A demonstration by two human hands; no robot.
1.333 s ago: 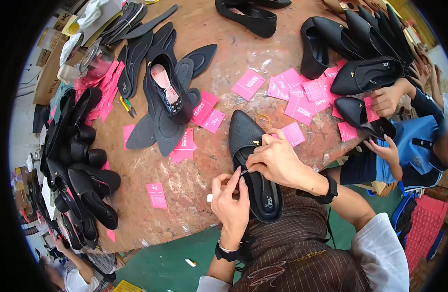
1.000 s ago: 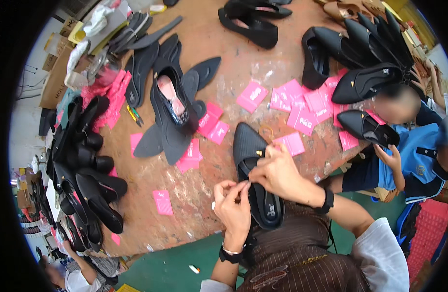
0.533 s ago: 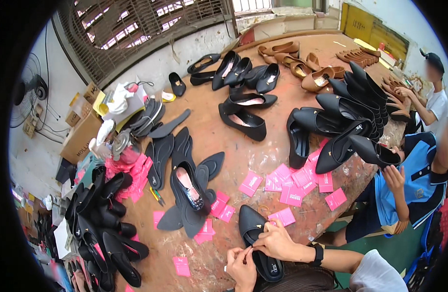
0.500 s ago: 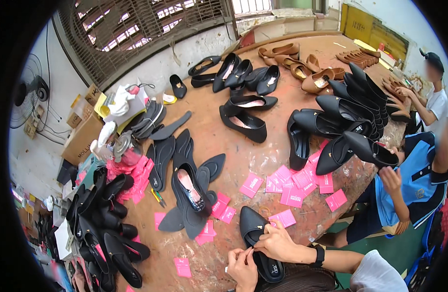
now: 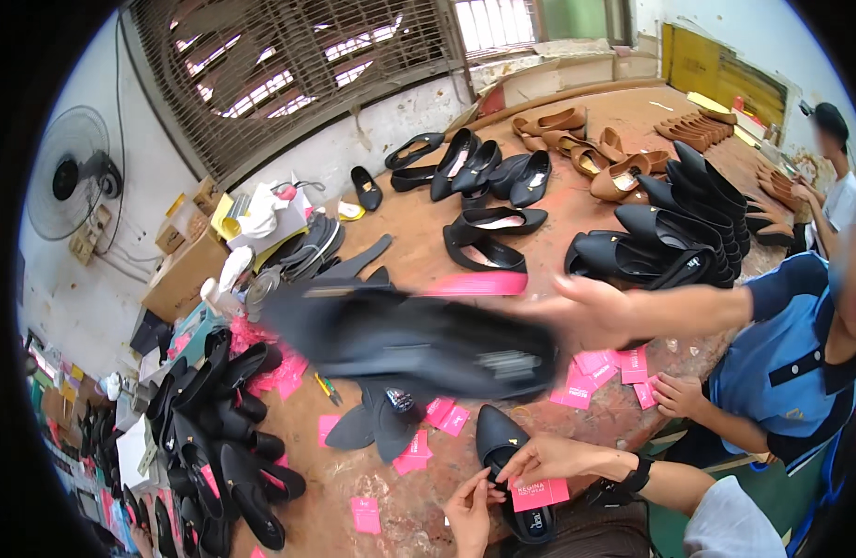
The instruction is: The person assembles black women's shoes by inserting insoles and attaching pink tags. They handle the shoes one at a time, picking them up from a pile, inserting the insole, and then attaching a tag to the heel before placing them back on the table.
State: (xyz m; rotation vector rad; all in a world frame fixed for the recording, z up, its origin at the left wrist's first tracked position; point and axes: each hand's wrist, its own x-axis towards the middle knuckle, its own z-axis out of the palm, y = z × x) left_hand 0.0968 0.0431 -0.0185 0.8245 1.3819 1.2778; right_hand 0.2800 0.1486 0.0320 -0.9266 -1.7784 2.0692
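A black pointed flat shoe (image 5: 500,430) with a small gold ornament lies at the near edge of the table, toe pointing away from me. My left hand (image 5: 471,510) is at its left side, thumb and fingers pinched together. My right hand (image 5: 551,460) reaches over the shoe from the right, its fingertips pinched close to the left ones. Whatever lies between the fingertips is too small to make out. Just below my right hand, a pink card (image 5: 540,494) covers part of the shoe's opening. The heel end shows below the card.
A co-worker's hand (image 5: 600,312) swings blurred black footwear (image 5: 428,339) over the middle of the table. Heaped black shoes (image 5: 247,484) stand left, and stacked black shoes (image 5: 698,209) right. Brown shoes (image 5: 619,177) sit farther back. Pink cards (image 5: 366,514) and grey insoles (image 5: 391,432) are scattered about.
The co-worker's arm has come in from the right across the table with black footwear. The pink card by my right hand now lies over the shoe. My hands stay pinched together there.
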